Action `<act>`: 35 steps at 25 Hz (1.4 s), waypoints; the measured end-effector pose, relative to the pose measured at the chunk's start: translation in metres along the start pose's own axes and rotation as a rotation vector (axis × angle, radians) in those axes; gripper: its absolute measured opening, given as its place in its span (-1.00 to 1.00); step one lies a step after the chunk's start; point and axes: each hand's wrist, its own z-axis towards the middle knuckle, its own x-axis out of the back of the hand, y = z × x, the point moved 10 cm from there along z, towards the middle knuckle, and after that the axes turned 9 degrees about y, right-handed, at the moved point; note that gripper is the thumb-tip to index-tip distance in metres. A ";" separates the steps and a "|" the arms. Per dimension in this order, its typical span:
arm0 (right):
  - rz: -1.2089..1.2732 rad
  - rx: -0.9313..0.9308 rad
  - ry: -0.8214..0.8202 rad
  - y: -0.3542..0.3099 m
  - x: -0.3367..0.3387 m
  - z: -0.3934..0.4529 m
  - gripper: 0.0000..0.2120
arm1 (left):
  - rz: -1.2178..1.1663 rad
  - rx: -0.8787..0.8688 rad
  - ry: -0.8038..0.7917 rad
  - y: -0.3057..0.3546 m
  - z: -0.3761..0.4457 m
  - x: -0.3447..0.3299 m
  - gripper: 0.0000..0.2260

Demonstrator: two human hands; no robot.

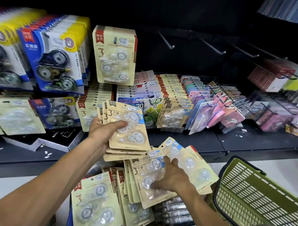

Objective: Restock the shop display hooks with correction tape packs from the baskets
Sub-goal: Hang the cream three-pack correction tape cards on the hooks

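Note:
My left hand (104, 132) grips a stack of beige correction tape packs (130, 129), thumb across the top pack, held in front of the lower shelf. Below and to the right, my right hand (172, 178) lies on a fanned pile of the same packs (144, 184), its fingers spread over them; I cannot tell whether it grips one. More beige packs (96, 208) stand in a basket underneath, whose rim is mostly hidden. One hook above holds a row of beige packs (114, 56). Bare display hooks (167, 41) stick out from the dark back panel to its right.
Blue and yellow correction tape packs (52, 60) hang at the left. Pastel stationery packs (219, 105) fill the hooks at the right. A green plastic basket (257, 194) sits at the lower right. A dark shelf edge (251, 149) runs across.

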 end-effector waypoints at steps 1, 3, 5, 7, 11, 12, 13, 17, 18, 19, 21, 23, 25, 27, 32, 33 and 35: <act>0.009 -0.016 0.021 -0.001 -0.002 -0.001 0.19 | -0.008 -0.001 0.004 0.001 0.002 0.001 -0.53; 0.101 -0.050 0.044 -0.001 -0.002 -0.001 0.14 | -0.020 -0.009 0.020 0.006 0.003 0.005 -0.54; 0.354 -0.059 0.034 -0.007 0.003 -0.001 -0.24 | -0.015 -0.027 0.020 0.013 0.001 0.006 -0.52; 0.666 -0.070 0.017 -0.020 0.017 -0.004 -0.74 | -0.013 -0.066 -0.005 0.027 -0.003 0.004 -0.46; 0.745 -0.052 0.227 -0.030 0.091 -0.003 -0.69 | 0.038 -0.217 -0.031 0.088 -0.011 0.012 -0.45; 0.750 -0.033 0.294 -0.032 0.113 -0.006 -0.69 | 0.065 -0.267 -0.037 0.106 -0.016 0.016 -0.46; 0.802 -0.007 0.357 -0.035 0.135 -0.010 -0.75 | 0.079 -0.311 -0.054 0.122 -0.020 0.021 -0.46; 1.229 0.125 0.426 -0.062 0.195 -0.023 -0.89 | 0.069 -0.420 -0.072 0.176 -0.027 0.059 -0.32; 1.344 0.163 0.398 -0.073 0.205 -0.021 -0.85 | 0.075 -0.431 -0.061 0.185 -0.023 0.070 -0.19; 1.433 0.195 0.368 -0.086 0.212 -0.020 -0.80 | 0.088 -0.434 -0.039 0.193 -0.019 0.081 -0.10; 1.468 0.253 0.350 -0.114 0.226 -0.017 -0.78 | 0.129 -0.448 0.019 0.205 -0.013 0.100 -0.11; 1.422 0.294 0.361 -0.143 0.235 -0.015 -0.88 | 0.162 -0.492 0.042 0.216 -0.012 0.111 -0.34; 1.421 0.295 0.346 -0.169 0.233 -0.010 -0.92 | 0.186 -0.540 0.070 0.225 -0.013 0.122 -0.42; 1.387 0.267 0.367 -0.187 0.226 -0.003 -0.93 | 0.225 -0.560 0.091 0.230 -0.014 0.134 -0.39; 1.397 0.162 0.564 -0.191 0.214 0.003 -0.96 | 0.192 -0.560 0.037 0.236 -0.020 0.145 -0.38; 1.407 0.155 0.604 -0.190 0.213 0.001 -0.96 | 0.170 -0.545 0.014 0.235 -0.020 0.144 -0.29; 1.420 0.150 0.673 -0.188 0.213 -0.005 -0.93 | 0.152 -0.508 -0.006 0.232 -0.020 0.143 -0.04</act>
